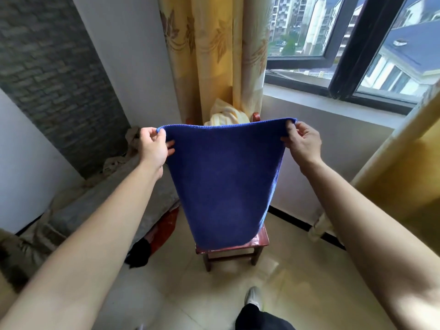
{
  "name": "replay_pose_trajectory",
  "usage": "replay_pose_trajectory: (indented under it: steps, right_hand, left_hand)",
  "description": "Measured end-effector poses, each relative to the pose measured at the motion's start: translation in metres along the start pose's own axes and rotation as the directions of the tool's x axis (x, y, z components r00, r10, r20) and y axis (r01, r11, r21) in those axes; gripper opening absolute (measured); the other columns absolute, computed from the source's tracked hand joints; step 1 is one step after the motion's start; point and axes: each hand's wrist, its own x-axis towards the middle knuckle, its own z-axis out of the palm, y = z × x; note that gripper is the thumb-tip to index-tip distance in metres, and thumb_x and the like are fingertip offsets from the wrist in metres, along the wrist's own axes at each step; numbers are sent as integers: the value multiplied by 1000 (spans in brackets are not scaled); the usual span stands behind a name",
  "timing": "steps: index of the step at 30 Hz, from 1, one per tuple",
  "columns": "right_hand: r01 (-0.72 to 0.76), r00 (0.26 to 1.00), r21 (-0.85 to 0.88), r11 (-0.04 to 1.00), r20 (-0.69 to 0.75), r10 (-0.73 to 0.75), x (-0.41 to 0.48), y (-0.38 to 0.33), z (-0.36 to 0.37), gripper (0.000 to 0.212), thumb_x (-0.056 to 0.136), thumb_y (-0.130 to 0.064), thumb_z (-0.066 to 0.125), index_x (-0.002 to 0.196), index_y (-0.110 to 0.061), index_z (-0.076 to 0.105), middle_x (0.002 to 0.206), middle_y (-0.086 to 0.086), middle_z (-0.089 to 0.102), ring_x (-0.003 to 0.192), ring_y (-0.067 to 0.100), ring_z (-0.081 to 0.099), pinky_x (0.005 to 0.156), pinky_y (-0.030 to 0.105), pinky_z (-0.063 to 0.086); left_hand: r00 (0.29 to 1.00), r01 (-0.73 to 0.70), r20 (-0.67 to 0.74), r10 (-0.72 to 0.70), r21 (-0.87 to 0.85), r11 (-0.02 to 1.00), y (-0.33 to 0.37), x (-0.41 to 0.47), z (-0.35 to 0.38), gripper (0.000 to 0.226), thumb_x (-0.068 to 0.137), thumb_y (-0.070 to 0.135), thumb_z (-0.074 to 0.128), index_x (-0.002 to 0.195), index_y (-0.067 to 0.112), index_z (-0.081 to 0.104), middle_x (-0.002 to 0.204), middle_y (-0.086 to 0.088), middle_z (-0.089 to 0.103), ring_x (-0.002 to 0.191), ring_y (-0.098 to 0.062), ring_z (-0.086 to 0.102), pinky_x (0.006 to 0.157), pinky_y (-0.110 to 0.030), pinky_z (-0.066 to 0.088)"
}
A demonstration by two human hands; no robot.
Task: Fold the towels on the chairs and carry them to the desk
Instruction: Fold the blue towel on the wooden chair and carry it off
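A dark blue towel (pixel 226 182) hangs spread out in front of me, held up by its two top corners. My left hand (pixel 153 146) pinches the top left corner and my right hand (pixel 302 141) pinches the top right corner. The towel's lower end drapes down over the seat of a red-brown wooden chair (pixel 259 246) that stands right behind it. A pale yellow-white cloth (pixel 226 115) is bunched over the chair's back, partly hidden by the blue towel. No desk is in view.
A yellow patterned curtain (pixel 214 55) hangs behind the chair, next to a dark-framed window (pixel 345 75). A bed with grey bedding (pixel 95 206) lies on the left, with red and black items (pixel 154 239) on the floor beside it. A yellow post (pixel 392 151) slants at right.
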Motion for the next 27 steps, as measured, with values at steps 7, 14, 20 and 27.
replay_pose_trajectory:
  steps: [7,14,20,27]
  right_hand:
    - [-213,973,95,972,107,203,28,13,12,21,101,-24,55,86,-22,69,79,-4,63,68,10,57,83,35,52]
    - [-54,998,114,992,41,50,47,-6,17,21,102,-22,51,86,-24,66,82,-4,64,76,12,59,78,29,51]
    - [56,990,-53,997,-125,-62,36,-10,15,23,91,-41,50,76,-34,66,81,-6,73,86,20,71,86,47,56]
    - [-3,974,-210,978,-224,-46,-30,35,18,30,87,-36,44,75,-17,63,67,-6,62,77,31,65,73,50,56]
  left_hand:
    - [951,310,49,-306,-183,933,0,28,23,11,104,15,45,114,16,42,126,-10,53,106,-33,62,98,-48,51]
    - [983,172,-23,-182,-233,957,23,41,37,3,100,18,49,103,19,48,111,-6,60,100,-29,68,87,-40,57]
    - [949,-160,-279,149,-16,987,15,27,29,5,85,25,48,81,25,49,103,-10,65,82,-22,67,66,-31,56]
    - [896,-209,-358,263,181,961,-46,-24,-8,17,89,20,41,72,23,38,71,11,46,73,-18,46,68,-27,35]
